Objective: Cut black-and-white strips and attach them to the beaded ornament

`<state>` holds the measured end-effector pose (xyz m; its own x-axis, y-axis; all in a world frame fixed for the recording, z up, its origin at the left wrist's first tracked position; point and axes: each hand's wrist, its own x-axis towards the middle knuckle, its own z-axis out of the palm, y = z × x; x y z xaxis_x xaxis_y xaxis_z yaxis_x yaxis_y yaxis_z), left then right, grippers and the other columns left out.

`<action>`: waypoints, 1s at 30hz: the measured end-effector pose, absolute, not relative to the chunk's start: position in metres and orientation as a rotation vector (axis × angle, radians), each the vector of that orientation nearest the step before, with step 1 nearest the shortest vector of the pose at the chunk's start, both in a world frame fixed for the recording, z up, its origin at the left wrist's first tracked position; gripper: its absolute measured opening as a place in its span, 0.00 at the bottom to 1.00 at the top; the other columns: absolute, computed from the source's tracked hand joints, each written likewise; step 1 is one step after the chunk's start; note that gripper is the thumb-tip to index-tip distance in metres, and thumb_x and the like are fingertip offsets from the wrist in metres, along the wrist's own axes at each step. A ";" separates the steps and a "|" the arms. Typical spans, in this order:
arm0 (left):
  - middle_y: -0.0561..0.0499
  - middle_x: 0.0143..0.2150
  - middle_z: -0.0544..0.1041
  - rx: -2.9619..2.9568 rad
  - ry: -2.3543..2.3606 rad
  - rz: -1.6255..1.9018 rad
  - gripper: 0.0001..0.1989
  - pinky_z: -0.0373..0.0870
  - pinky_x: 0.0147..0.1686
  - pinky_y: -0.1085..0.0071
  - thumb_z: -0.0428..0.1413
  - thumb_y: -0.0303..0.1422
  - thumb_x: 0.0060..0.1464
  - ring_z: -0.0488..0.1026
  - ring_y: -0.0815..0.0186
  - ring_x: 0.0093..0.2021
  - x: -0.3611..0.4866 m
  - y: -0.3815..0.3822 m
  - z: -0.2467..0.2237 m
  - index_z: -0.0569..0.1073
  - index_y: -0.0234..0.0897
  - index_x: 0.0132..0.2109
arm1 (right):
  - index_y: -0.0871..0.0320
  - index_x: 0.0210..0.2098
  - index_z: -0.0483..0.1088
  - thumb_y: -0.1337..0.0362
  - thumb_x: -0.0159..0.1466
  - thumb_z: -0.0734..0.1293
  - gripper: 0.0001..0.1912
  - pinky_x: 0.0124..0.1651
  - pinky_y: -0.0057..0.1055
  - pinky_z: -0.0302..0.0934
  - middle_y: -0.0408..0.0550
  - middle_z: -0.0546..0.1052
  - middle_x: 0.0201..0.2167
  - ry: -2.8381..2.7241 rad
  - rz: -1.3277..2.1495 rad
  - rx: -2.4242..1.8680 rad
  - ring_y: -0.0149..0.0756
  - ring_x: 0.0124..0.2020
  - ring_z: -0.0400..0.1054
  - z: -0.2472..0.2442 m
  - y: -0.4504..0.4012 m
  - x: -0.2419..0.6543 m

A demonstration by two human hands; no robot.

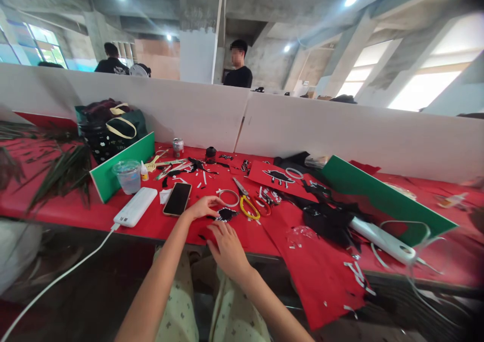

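A small black cut-out piece with a white-dotted edge (227, 214) lies on the red-covered table in front of me. My left hand (200, 208) is at its left side, thumb near its edge and forefinger reaching above, with a gap between them. From below, my right hand (228, 246) rests its outstretched fingertips by the piece's lower edge, its thumb spread away. Just beyond sits a clear ring, perhaps a tape roll (229, 198). Scissors with yellow handles (249, 207) lie to the right. What is under my fingertips is hidden.
A phone (177, 199), a white power bank (136, 207) with a cable, and a plastic cup (127, 177) lie left. Green boards (385, 201) stand at both sides. Red sheet (313, 271) overhangs the front edge. Black scraps lie right. People are beyond the white partition (302, 125).
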<state>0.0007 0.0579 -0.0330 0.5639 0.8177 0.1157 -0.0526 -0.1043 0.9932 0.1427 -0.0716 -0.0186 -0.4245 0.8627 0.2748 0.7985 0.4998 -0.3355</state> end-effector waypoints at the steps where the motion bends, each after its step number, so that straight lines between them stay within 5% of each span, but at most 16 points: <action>1: 0.45 0.45 0.77 1.501 0.687 0.839 0.20 0.59 0.58 0.59 0.64 0.20 0.34 0.71 0.59 0.51 0.001 0.058 -0.033 0.76 0.34 0.40 | 0.60 0.54 0.65 0.64 0.64 0.60 0.19 0.56 0.43 0.57 0.56 0.68 0.53 -2.293 0.162 -1.435 0.45 0.55 0.61 -0.022 -0.070 0.144; 9: 0.46 0.46 0.77 1.532 0.649 0.829 0.23 0.55 0.60 0.59 0.64 0.19 0.33 0.69 0.59 0.54 -0.001 0.061 -0.037 0.76 0.35 0.42 | 0.65 0.58 0.61 0.58 0.62 0.63 0.27 0.59 0.46 0.55 0.61 0.65 0.58 -2.287 0.162 -1.482 0.49 0.60 0.58 -0.036 -0.074 0.132; 17: 0.45 0.44 0.77 1.480 0.672 0.849 0.20 0.57 0.58 0.60 0.65 0.21 0.33 0.71 0.60 0.50 -0.001 0.064 -0.041 0.75 0.34 0.39 | 0.58 0.49 0.67 0.65 0.63 0.61 0.15 0.55 0.39 0.58 0.53 0.71 0.51 -2.196 0.264 -1.195 0.41 0.53 0.64 -0.015 -0.066 0.125; 22: 0.45 0.38 0.78 1.283 0.646 0.963 0.14 0.65 0.48 0.63 0.63 0.34 0.42 0.73 0.60 0.41 0.000 0.060 -0.038 0.75 0.32 0.38 | 0.59 0.43 0.70 0.67 0.64 0.58 0.12 0.51 0.33 0.58 0.51 0.74 0.43 -2.084 0.178 -1.262 0.37 0.47 0.66 0.008 -0.006 0.136; 30: 0.48 0.37 0.77 1.200 0.806 1.175 0.10 0.62 0.51 0.67 0.61 0.29 0.41 0.72 0.62 0.44 0.001 0.064 -0.036 0.76 0.34 0.35 | 0.67 0.52 0.65 0.69 0.64 0.57 0.18 0.51 0.30 0.56 0.60 0.73 0.48 -2.253 0.100 -1.718 0.39 0.50 0.66 0.010 0.130 0.134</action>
